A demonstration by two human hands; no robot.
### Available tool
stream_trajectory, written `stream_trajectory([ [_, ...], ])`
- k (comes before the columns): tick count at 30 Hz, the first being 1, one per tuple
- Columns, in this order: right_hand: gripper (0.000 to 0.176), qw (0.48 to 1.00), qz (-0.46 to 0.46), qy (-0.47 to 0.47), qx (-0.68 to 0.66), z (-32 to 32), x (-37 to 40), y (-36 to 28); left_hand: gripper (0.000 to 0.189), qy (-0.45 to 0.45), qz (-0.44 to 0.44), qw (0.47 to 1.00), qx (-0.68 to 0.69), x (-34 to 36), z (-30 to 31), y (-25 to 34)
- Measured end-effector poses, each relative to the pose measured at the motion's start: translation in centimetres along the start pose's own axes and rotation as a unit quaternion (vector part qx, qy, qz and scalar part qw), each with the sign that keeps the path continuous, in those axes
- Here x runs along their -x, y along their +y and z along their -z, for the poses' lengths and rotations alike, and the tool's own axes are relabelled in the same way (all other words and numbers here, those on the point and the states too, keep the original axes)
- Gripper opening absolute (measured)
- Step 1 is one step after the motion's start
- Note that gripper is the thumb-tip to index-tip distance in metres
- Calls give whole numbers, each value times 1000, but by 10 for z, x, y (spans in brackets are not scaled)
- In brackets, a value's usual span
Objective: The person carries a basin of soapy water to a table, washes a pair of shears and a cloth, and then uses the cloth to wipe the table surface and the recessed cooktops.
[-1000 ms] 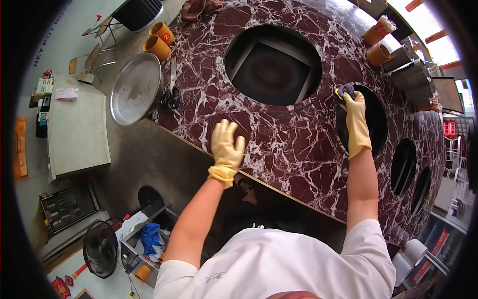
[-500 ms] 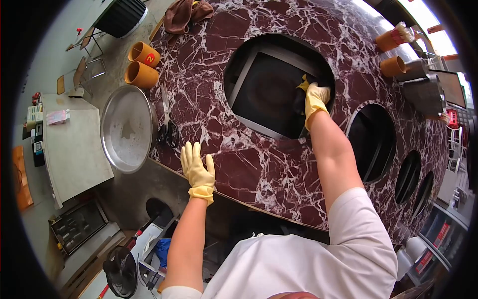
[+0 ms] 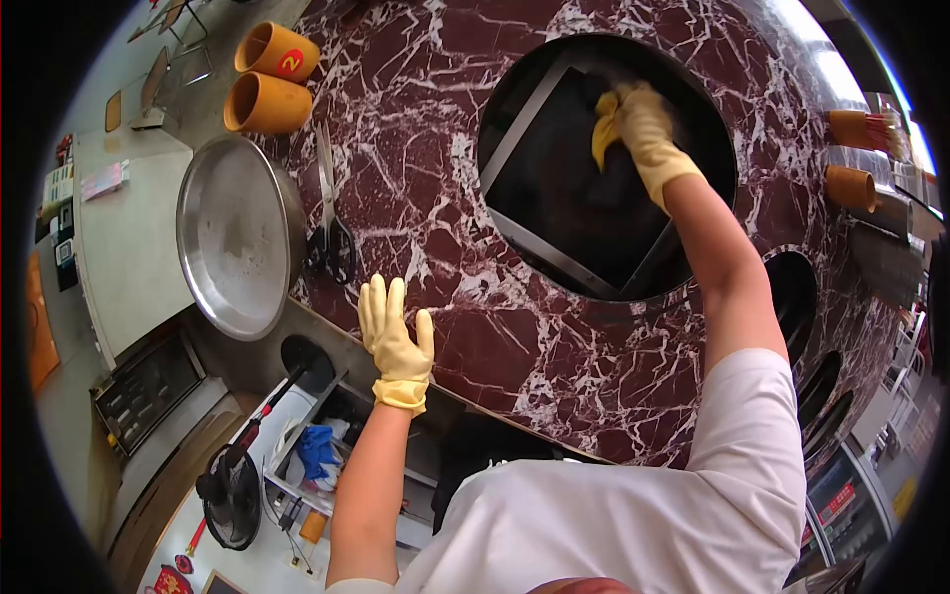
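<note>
My right hand (image 3: 648,134), in a pale yellow rubber glove and blurred by motion, grips a yellow cloth (image 3: 603,134). It is over the far part of a black square cooktop (image 3: 569,203) with a metal frame, set down inside a round opening. My left hand (image 3: 394,335), gloved alike, lies flat with fingers stretched out at the near edge of the dark red marbled counter (image 3: 485,346). Beyond its fingertips rest scissors (image 3: 330,203) with black handles. To their left, a round metal basin (image 3: 237,238) overhangs the counter's edge.
Two orange-brown cups (image 3: 267,103) stand at the far left edge. More cups (image 3: 849,188) and metal containers line the right side. Further openings (image 3: 792,297) run along the counter to the right. On the lower left are a black fan (image 3: 233,495) and a grey table (image 3: 129,238).
My right hand has moved with the cloth from the cooktop's right side to its far part. The view has shifted; my left hand stays flat at the counter's edge.
</note>
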State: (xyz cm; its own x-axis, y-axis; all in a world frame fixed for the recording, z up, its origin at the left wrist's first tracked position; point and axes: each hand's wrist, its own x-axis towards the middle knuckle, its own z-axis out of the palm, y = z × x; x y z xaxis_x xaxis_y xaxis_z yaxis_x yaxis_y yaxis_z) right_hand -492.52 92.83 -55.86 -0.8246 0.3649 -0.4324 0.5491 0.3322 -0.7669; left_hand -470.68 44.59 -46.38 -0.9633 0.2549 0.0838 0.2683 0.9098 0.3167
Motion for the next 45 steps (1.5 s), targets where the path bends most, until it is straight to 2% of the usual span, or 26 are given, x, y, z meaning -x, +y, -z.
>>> stream_trajectory([
  [1,31,958,180,87,207,-16,-8,20,58,0,2,1000,3,0,-1,-1],
  [3,43,903,226,83,356,-79,60,-1,59,3,-1,1000,6,0,-1,-3],
  [5,67,812,416,-104,395,-117,128,17,59,5,4,1000,4,3,-1,0],
  [7,64,730,489,-226,421,-95,116,8,59,5,-4,1000,3,-3,-1,-2],
  [9,49,797,352,-83,483,-59,57,-19,59,15,-15,1000,11,-1,-3,-3],
  [11,33,990,33,-6,134,-4,-43,-17,59,7,-1,1000,4,1,-2,-3],
  [13,21,963,98,171,183,-75,-21,-1,59,14,-2,1000,3,1,-3,-3],
  [14,22,871,280,66,399,-106,49,-2,59,17,4,1000,5,0,-6,-3],
  [16,20,810,362,-267,376,-145,156,5,61,16,-1,1000,9,2,-5,-5],
  [17,20,812,362,-264,375,-143,151,8,61,17,-5,1000,7,-3,-5,-6],
  [19,24,669,488,-349,438,-136,146,28,61,7,-5,1000,12,1,-4,-7],
  [21,23,721,561,-202,353,-101,108,10,59,4,-2,1000,10,3,-4,-6],
  [23,25,853,377,-54,358,-73,53,6,59,16,-16,1000,13,2,-6,-9],
  [25,26,868,399,98,281,-51,23,26,56,12,-14,1000,19,1,-4,-5],
  [26,23,889,367,66,266,-62,46,32,56,10,-16,1000,19,1,-5,-5],
  [27,16,738,418,7,530,-69,81,43,56,11,-18,1000,17,2,-5,-6],
  [28,12,721,333,-176,582,-72,131,24,57,15,-22,999,18,2,-6,-8],
  [29,20,665,457,-352,474,-58,162,28,57,16,-22,999,22,1,-7,-7],
  [30,25,695,331,-427,474,-55,176,61,57,17,-23,999,23,1,-7,-7],
  [31,25,740,197,-445,465,-38,186,63,57,18,-23,999,22,2,-6,-8],
  [33,24,764,120,-491,402,-15,149,84,57,23,-12,999,25,2,-7,-7],
  [35,23,673,428,-392,458,10,132,38,59,34,-23,999,26,2,-8,-9],
  [37,31,755,410,-298,416,19,109,34,58,30,-23,999,24,2,-7,-8],
  [41,15,571,355,-482,562,-11,179,78,56,33,-21,999,30,1,-7,-8],
  [43,12,588,467,-486,447,-12,172,61,56,30,-19,999,33,2,-6,-8],
  [45,12,633,475,-354,498,-31,162,33,56,28,-16,999,26,3,-8,-10],
])
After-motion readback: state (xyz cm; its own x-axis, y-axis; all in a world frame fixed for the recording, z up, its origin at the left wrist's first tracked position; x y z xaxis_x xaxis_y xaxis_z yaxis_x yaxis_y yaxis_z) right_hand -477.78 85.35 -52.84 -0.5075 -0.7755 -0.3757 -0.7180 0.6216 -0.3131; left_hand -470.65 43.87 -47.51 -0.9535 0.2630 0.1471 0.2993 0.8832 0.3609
